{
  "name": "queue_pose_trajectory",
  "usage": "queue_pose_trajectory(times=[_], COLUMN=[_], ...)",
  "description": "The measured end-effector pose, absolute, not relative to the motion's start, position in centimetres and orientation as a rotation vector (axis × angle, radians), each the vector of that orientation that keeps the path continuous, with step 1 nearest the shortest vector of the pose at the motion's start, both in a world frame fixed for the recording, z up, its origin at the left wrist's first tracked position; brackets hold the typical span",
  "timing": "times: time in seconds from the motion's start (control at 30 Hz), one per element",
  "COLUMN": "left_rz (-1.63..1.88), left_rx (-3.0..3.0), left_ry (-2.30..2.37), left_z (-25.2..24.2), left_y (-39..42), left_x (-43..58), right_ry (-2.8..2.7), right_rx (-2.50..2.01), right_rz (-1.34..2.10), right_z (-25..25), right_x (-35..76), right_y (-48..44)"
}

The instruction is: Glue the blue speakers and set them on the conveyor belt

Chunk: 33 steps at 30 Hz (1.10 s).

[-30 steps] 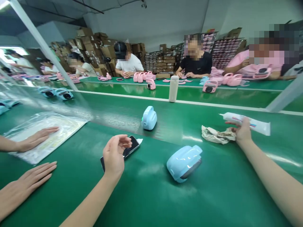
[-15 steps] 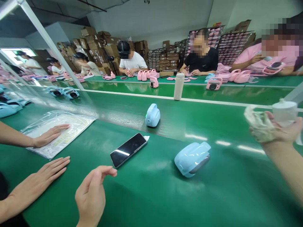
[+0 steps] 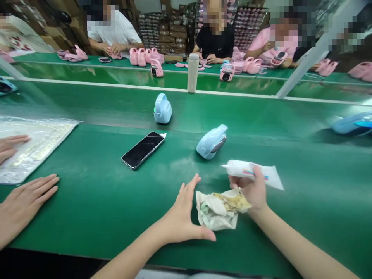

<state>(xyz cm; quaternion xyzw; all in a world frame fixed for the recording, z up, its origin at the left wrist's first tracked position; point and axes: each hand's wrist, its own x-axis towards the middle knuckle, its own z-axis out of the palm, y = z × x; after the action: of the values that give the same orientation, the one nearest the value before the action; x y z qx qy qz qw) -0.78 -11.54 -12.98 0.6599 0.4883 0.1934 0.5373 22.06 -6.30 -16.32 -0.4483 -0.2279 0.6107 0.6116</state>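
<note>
My right hand (image 3: 252, 192) grips a white glue tube (image 3: 252, 173), nozzle pointing left, together with a crumpled stained cloth (image 3: 219, 209) that rests on the green belt (image 3: 95, 193). My left hand (image 3: 183, 215) is open, fingers stretched and thumb out, right beside the cloth's left edge. A light blue toy camera shell (image 3: 211, 142) lies on its side just beyond the tube. Another blue camera (image 3: 162, 109) stands upright farther back. A black phone (image 3: 143, 149) lies face up to the left.
A neighbour's two hands (image 3: 24, 199) lie flat at the left by a clear plastic bag (image 3: 35, 143). A white bottle (image 3: 193, 73) stands at the belt's far edge. People sit across with pink cameras (image 3: 141, 57). A blue part (image 3: 353, 124) lies at the right.
My right hand has brought the tube and cloth down from the right to the belt in front of me. My left hand moved right to the cloth. The view tilted downward.
</note>
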Motion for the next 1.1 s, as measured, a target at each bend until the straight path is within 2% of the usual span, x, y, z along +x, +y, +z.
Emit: queue_pose_trajectory(times=[0.37, 0.6, 0.93, 1.07, 1.1], left_rz=[0.521, 0.386, 1.251, 1.638, 1.641], left_rx=[1.888, 2.013, 2.275, 1.982, 1.866], left_ry=[1.204, 1.161, 1.339, 1.845, 2.029], left_z=[-12.7, -12.2, -8.0, -7.9, -8.1], left_y=[-11.0, -8.3, 2.6, 9.1, 10.7], left_x=[-1.7, -5.1, -4.6, -7.5, -9.0], right_ry=[-0.313, 0.019, 0.421, 0.442, 0.419], right_rx=[-0.731, -0.701, -0.902, -0.99, -0.965], right_rz=[1.723, 1.709, 1.627, 1.618, 1.635], right_z=[-15.2, -14.7, -14.0, -16.2, -17.0], right_x=[23.8, 25.9, 25.2, 26.6, 27.1], right_y=[-4.5, -3.5, -4.2, -5.2, -5.4])
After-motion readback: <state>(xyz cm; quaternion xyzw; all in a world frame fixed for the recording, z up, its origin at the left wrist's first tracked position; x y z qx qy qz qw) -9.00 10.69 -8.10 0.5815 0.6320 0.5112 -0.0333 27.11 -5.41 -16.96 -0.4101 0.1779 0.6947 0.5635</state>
